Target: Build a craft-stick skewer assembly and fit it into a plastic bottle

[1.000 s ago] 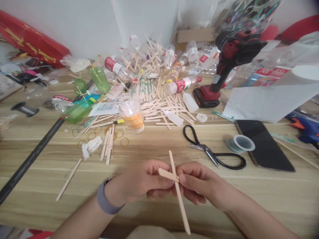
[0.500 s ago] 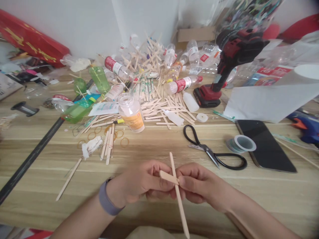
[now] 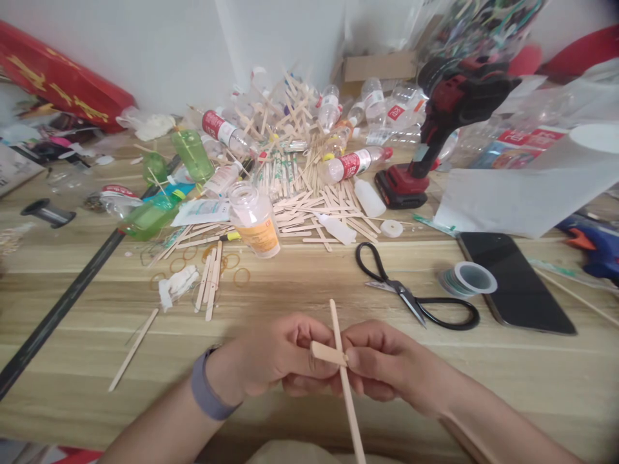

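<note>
Fingers (image 3: 371, 362) of the left hand (image 3: 261, 357) and right hand (image 3: 403, 367) pinch two crossed craft sticks (image 3: 351, 412) near their crossing, left of the black-handled scissors (image 3: 399, 290) and closer to the person. The longer stick runs out of view at the bottom. Both hands are raised over the bench (image 3: 522, 393), whose near edge shows far left of the scissors. Wood grain stretches between the scissors and the right forearm. Just right of the scissors sits a spool (image 3: 467, 279), beside a smartphone (image 3: 515, 280). Beyond the scissors stand a cordless drill (image 3: 425, 145) and a plastic jar (image 3: 255, 219), with heaped loose craft sticks (image 3: 300, 216) and plastic bottles (image 3: 355, 164). Farthest past the scissors rises a pale wall (image 3: 285, 32).
</note>
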{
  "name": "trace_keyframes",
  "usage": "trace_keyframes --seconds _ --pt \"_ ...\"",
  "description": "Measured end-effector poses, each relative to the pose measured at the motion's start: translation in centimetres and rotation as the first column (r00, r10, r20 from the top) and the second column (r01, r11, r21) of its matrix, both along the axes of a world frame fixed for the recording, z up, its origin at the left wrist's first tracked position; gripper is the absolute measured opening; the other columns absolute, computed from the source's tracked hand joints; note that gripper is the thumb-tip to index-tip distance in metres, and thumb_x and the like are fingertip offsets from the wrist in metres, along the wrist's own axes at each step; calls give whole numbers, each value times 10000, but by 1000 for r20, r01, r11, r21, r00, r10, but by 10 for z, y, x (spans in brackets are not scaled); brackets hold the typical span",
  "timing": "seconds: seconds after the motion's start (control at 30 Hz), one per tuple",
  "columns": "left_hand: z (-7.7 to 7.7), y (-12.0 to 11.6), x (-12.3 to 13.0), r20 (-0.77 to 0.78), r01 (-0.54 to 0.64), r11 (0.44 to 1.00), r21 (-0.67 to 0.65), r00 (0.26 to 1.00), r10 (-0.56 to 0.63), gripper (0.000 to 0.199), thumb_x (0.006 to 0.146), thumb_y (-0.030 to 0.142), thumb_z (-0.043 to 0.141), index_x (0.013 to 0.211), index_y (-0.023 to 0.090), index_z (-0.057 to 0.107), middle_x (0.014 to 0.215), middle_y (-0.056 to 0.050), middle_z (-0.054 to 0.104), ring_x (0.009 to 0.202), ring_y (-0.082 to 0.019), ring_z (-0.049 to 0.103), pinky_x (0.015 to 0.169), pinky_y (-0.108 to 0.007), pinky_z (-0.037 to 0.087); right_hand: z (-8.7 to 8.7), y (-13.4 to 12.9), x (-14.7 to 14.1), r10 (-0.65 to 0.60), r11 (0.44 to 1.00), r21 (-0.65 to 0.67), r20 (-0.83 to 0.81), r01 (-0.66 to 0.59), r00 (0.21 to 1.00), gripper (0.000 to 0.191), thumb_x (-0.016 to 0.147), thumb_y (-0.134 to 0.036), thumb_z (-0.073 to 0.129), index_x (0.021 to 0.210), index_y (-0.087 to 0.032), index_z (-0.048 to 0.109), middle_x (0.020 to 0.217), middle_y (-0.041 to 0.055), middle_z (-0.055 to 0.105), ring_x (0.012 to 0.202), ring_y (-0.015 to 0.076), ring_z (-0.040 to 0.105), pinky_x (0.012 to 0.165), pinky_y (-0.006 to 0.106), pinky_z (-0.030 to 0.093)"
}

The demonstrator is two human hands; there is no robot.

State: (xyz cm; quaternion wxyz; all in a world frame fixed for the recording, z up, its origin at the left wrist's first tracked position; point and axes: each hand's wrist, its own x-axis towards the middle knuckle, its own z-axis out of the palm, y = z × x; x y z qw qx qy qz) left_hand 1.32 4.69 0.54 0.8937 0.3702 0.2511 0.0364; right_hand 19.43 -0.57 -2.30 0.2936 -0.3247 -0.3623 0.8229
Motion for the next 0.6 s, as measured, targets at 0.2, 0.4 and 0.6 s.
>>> trace_keyframes --seconds 0.2,0.4,0.6 --pt "0 0 1 -39 21 1000 13 999 -20 428 639 507 788 745 108 678 509 63 425 394 -29 224 390 -243 80 -2 -1 0 -1 1000 -18 6 1 1000 444 757 -547 678 604 -152 546 438 -88 363 372 33 230 381 217 115" --pt "-3 -5 1 -31 -118 993 3 993 118 353 749 480 725 728 150 601 485 85 335 419 -43 184 406 -230 79 -5 0 0 -119 990 84 86 111 989 446 832 -569 586 669 -154 551 480 -87 339 418 46 227 398 217 134" --pt "-9 -4 1 54 -124 992 -33 991 126 310 788 433 697 766 143 589 479 86 352 396 -40 192 392 -217 109 0 3 1 -214 970 152 176 188 961 474 793 -606 608 643 -170 500 512 -64 404 457 58 296 421 209 185"
